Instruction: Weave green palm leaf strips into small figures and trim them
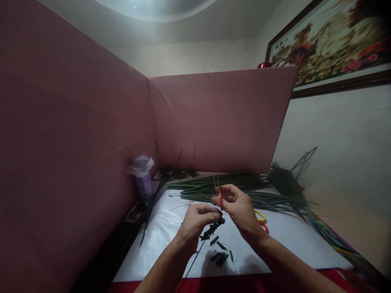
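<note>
Head view: a white sheet-covered table [284,240] walled on two sides by a pink cardboard screen [220,122].
Left hand [197,221]: fingers curled tight, pinching the top of a thin dark green leafy stem [210,232] that runs down and towards the person.
Right hand [240,209]: fingers closed round a small red-handled tool [220,199], its thin metal tip pointing upward; what kind of tool it is cannot be told.
Hands together: nearly touching, just above the middle of the sheet.
Cut pieces: short dark green leaf bits [221,256] lie on the sheet just below the hands.
Bundle: long green grass-like blades [214,185] lie across the far side of the table, behind the hands.
Rings: a yellow loop [260,214] and a red loop [264,226] show just beside the right wrist.
Far left: a purple plastic-wrapped bottle [143,179] stands by the screen's corner.
Wall: a framed picture [330,44] hangs at upper right.
</note>
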`<state>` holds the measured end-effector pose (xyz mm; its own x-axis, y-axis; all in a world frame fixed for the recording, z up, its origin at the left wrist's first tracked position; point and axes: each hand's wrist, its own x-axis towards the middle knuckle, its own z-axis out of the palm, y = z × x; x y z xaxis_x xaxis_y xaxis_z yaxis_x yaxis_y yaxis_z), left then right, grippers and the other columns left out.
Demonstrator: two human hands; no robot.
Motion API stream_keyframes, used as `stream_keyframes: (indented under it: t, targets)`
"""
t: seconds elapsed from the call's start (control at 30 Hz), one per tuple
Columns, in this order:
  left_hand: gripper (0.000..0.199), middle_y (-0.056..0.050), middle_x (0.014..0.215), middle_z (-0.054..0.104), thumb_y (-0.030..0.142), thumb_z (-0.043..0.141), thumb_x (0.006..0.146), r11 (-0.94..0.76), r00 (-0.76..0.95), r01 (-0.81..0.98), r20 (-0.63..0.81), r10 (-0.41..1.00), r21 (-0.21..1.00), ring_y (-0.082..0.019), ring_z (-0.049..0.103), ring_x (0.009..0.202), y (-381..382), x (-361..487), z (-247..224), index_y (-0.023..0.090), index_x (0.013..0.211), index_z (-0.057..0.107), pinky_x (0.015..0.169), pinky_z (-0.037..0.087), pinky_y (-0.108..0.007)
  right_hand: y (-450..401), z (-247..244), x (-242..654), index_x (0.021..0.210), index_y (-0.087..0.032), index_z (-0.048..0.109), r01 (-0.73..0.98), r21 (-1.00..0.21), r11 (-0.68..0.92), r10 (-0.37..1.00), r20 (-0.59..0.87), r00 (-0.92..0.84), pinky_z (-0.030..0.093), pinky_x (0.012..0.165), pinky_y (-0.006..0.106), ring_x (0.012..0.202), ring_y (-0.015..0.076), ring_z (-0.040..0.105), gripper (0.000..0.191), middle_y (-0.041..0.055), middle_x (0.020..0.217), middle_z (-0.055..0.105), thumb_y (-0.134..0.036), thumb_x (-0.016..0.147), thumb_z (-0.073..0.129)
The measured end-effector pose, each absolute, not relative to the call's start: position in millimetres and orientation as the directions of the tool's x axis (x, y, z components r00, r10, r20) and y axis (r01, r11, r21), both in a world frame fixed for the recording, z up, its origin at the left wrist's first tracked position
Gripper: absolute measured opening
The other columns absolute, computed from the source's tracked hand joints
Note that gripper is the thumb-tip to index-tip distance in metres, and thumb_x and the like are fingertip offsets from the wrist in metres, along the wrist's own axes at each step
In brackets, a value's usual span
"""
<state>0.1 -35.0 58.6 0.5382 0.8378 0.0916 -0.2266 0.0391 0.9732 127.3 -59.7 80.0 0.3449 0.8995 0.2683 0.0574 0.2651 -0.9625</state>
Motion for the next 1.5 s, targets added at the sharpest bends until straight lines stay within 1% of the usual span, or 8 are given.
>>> stream_keyframes:
  t: [0.17, 0.3, 0.43, 0.53, 0.67, 0.83, 1.1, 1.5]
  targets:
    - [0.016, -0.007, 0.062, 0.065, 0.026, 0.068, 0.063, 0.054, 0.539, -0.208, 0.068, 0.84, 0.977, -0.012, 0.053, 0.056, -33.0, 0.1, 56.7, 0.01, 0.064, 0.068, 0.058, 0.036, -0.024, -56.5, 80.6, 125.3, 0.081, -0.018, 0.056, 0.08, -0.953, 0.293, 0.89, 0.302, 0.343, 0.047, 0.063, 0.03, 0.066, 0.0174, 0.059, 0.04, 0.0005, 0.069, 0.061, -0.041, 0.055, 0.077]
    - [0.015, -0.006, 0.064, 0.065, 0.026, 0.067, 0.064, 0.068, 0.52, -0.254, 0.077, 0.851, 0.965, -0.012, 0.054, 0.058, -26.8, -1.4, 59.5, 0.011, 0.065, 0.066, 0.059, 0.037, -0.024, -56.3, 80.1, 131.4, 0.088, -0.019, 0.053, 0.106, -0.93, 0.353, 0.864, 0.367, 0.344, 0.047, 0.067, 0.031, 0.072, 0.0192, 0.06, 0.039, 0.0023, 0.076, 0.062, -0.043, 0.064, 0.072]
    - [0.013, -0.006, 0.066, 0.066, 0.024, 0.066, 0.065, 0.052, 0.49, -0.294, 0.104, 0.866, 0.954, -0.012, 0.055, 0.059, -13.4, -5.6, 65.0, 0.011, 0.066, 0.064, 0.058, 0.038, -0.024, -67.8, 70.7, 143.9, 0.092, -0.022, 0.053, 0.348, -0.87, 0.35, 0.829, 0.461, 0.318, 0.045, 0.065, 0.029, 0.073, 0.0192, 0.058, 0.031, 0.0024, 0.078, 0.062, -0.04, 0.071, 0.066]
    - [0.013, -0.006, 0.066, 0.066, 0.024, 0.065, 0.066, 0.04, 0.479, -0.305, 0.117, 0.87, 0.952, -0.011, 0.054, 0.057, -2.1, -9.1, 66.5, 0.011, 0.067, 0.064, 0.056, 0.036, -0.023, -75.9, 57.6, 151.8, 0.086, -0.023, 0.054, 0.526, -0.79, 0.315, 0.838, 0.491, 0.237, 0.043, 0.062, 0.029, 0.065, 0.0181, 0.054, 0.024, 0.0004, 0.069, 0.059, -0.041, 0.072, 0.064]
    - [0.015, -0.006, 0.067, 0.066, 0.026, 0.064, 0.068, -0.037, 0.462, -0.293, 0.176, 0.87, 0.955, -0.011, 0.053, 0.059, 10.1, -11.6, 63.1, 0.011, 0.068, 0.063, 0.059, 0.036, -0.023, -75.2, 40.7, 157.5, 0.082, -0.023, 0.056, 0.637, -0.709, 0.303, 0.876, 0.471, 0.108, 0.043, 0.06, 0.03, 0.061, 0.0185, 0.053, 0.022, -0.0009, 0.063, 0.057, -0.043, 0.073, 0.06]
    - [0.016, -0.006, 0.066, 0.066, 0.026, 0.061, 0.07, -0.118, 0.443, -0.256, 0.225, 0.868, 0.959, -0.013, 0.053, 0.064, 16.1, -11.2, 57.3, 0.011, 0.066, 0.064, 0.064, 0.036, -0.024, -67.2, 29.6, 156.6, 0.085, -0.022, 0.058, 0.671, -0.669, 0.321, 0.89, 0.454, 0.027, 0.046, 0.062, 0.031, 0.064, 0.019, 0.056, 0.02, 0.0003, 0.068, 0.061, -0.037, 0.072, 0.061]
    - [0.014, -0.005, 0.063, 0.063, 0.024, 0.062, 0.068, -0.041, 0.466, -0.191, 0.128, 0.875, 0.981, -0.012, 0.051, 0.06, 12.1, -5.2, 51.1, 0.011, 0.065, 0.062, 0.06, 0.036, -0.024, -63.4, 24.6, 156.9, 0.091, -0.022, 0.059, 0.734, -0.573, 0.364, 0.88, 0.47, -0.069, 0.046, 0.064, 0.032, 0.068, 0.0188, 0.057, 0.019, 0.0006, 0.074, 0.062, -0.033, 0.075, 0.061]
    - [0.013, -0.006, 0.063, 0.063, 0.022, 0.06, 0.068, -0.035, 0.459, -0.215, 0.133, 0.878, 0.976, -0.014, 0.054, 0.062, 2.7, 1.8, 46.5, 0.011, 0.063, 0.062, 0.064, 0.041, -0.026, -65.9, 11.3, 157.3, 0.095, -0.024, 0.057, 0.738, -0.543, 0.4, 0.842, 0.535, -0.063, 0.042, 0.063, 0.033, 0.067, 0.0184, 0.053, 0.017, -0.0005, 0.073, 0.058, -0.028, 0.079, 0.059]
